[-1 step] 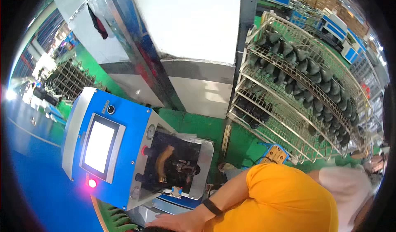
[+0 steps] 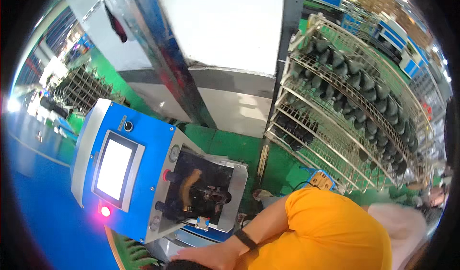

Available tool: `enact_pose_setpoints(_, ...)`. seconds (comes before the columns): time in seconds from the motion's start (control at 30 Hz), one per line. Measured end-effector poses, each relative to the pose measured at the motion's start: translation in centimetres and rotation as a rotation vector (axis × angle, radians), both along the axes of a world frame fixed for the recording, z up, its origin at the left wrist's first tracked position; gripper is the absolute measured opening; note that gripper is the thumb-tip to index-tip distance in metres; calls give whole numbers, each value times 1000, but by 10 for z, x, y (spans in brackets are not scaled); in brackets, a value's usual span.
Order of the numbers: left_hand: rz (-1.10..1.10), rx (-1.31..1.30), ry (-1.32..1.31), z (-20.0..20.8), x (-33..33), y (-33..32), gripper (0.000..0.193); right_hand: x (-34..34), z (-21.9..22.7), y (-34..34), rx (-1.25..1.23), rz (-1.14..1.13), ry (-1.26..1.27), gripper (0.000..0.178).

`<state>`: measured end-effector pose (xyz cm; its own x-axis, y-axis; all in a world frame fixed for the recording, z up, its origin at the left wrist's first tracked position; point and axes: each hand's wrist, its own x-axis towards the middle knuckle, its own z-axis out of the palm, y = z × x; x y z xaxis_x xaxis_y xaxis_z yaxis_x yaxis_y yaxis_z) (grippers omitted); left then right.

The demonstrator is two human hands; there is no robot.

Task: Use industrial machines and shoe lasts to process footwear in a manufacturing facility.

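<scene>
My right arm comes in from the lower right in an orange-yellow sleeve with a black wristband. At the lower edge, my right hand lies against a smooth black piece. Its fingers seem closed round this piece, though their tips are hidden and the frame cuts the piece off. My left hand is out of view. Just beyond the right hand stands a blue and grey machine with a lit screen. In its open bay sit a curved tan part and a metal mechanism.
A tall wire rack with rows of dark, rounded shoe-like forms stands at the right. Below it is a yellow box with round knobs. A metal post rises behind the machine. Green finger-like pieces lie at lower left.
More of the black piece shows beside my right hand, and it covers more of the fingers. The machine and rack have shifted only slightly in the picture.
</scene>
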<state>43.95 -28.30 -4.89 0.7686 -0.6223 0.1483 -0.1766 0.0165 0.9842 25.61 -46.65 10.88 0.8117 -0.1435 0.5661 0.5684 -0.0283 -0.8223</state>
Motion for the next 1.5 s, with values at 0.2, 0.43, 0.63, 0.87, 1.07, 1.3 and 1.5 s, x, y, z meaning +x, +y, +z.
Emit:
enact_pose_setpoints(0.2,195,31,311,81,-155,-62,47,-57,-20,-58,160,-270,345,138)
enact_pose_setpoints(0.43,101,201,586,90,-208,-169,64,-118,-54,-118,119,-392,518,121)
enact_pose_setpoints(0.63,121,448,-460,61,-213,-175,35,-132,-56,-112,-156,-582,604,116)
enact_pose_setpoints(0.87,-26,430,-300,52,-203,-145,26,-130,-100,-129,718,-158,664,90)
enact_pose_setpoints(1.07,-172,331,515,80,-161,-112,45,-137,-103,-92,1327,-63,643,72)
enact_pose_setpoints(1.3,-384,624,248,17,-155,-54,38,-126,-104,-120,361,-456,821,93)
enact_pose_setpoints(1.5,-157,516,622,-14,-151,-42,40,-74,-91,-141,-181,-548,892,99)
